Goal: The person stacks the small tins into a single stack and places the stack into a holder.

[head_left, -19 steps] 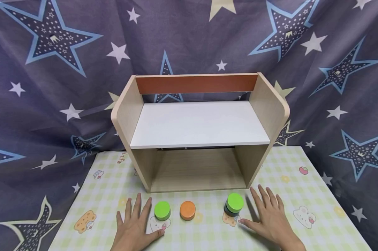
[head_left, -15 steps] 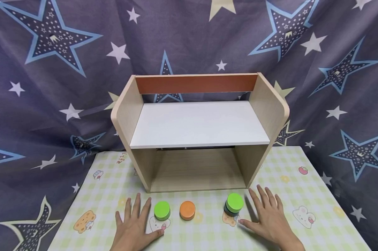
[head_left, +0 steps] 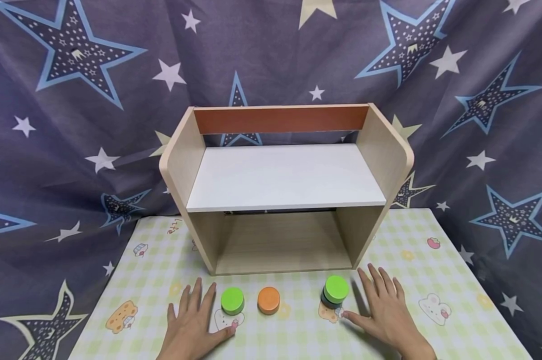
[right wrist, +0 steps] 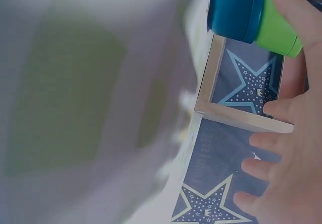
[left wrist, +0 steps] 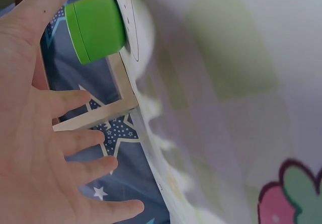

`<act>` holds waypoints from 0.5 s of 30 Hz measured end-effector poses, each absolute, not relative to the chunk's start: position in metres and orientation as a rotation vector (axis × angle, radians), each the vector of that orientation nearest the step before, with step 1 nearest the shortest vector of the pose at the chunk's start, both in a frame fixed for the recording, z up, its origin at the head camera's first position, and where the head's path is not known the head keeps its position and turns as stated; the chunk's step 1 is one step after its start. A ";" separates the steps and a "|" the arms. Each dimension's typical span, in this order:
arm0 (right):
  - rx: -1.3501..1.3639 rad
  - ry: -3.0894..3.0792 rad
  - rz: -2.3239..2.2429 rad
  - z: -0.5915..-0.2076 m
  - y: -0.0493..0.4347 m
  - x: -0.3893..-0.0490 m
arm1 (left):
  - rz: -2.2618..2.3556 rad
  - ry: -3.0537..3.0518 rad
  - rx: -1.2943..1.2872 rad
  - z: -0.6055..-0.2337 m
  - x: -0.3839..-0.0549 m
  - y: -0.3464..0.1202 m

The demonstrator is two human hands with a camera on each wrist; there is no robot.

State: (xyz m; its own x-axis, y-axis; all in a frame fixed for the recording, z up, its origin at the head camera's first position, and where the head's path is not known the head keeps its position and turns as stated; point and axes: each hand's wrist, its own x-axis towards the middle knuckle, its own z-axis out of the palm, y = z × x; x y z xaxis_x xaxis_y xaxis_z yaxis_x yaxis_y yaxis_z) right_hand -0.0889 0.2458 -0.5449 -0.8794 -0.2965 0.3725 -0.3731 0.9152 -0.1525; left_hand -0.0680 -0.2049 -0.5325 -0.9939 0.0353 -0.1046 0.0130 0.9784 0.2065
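My left hand [head_left: 192, 320], fingers spread and holding nothing, lies at the front left. Just right of its fingers stands a small round green container [head_left: 232, 301] with a lid, larger in the left wrist view as a green container [left wrist: 96, 27]. An orange round container [head_left: 268, 300] sits to the right of that one. Farther right is a stack of two: a second green container [head_left: 336, 288] on top of a dark blue container [right wrist: 235, 10]. Beside this stack my right hand [head_left: 388, 312] is spread, its thumb tip pointing towards the stack's base and nothing in its grip.
Behind the containers stands a wooden two-level shelf [head_left: 286, 175] with a white upper board and a reddish-brown back rail. It rests on a table with a green checked cloth [head_left: 433, 280]. A dark star-patterned curtain [head_left: 271, 50] hangs at the back and sides.
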 end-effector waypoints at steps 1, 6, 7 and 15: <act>0.494 -2.723 0.319 -0.545 0.246 -0.089 | 0.326 3.023 0.042 -0.533 -0.068 -0.205; 0.505 -2.687 0.406 -0.545 0.244 -0.088 | 0.406 3.061 0.070 -0.533 -0.069 -0.203; 0.509 -2.683 0.433 -0.545 0.244 -0.088 | 0.425 3.070 0.078 -0.533 -0.069 -0.202; 0.480 -2.705 0.626 -0.542 0.241 -0.088 | 0.687 3.052 0.117 -0.530 -0.070 -0.197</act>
State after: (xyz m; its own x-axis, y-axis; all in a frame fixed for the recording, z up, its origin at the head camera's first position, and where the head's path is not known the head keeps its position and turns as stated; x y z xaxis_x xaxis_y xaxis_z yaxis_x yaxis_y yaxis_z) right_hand -0.0885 0.2415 -0.5420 -0.8916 -0.2477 0.3790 -0.3890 0.8474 -0.3613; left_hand -0.0703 -0.1969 -0.5302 -0.9972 0.0752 0.0055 0.0703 0.9010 0.4282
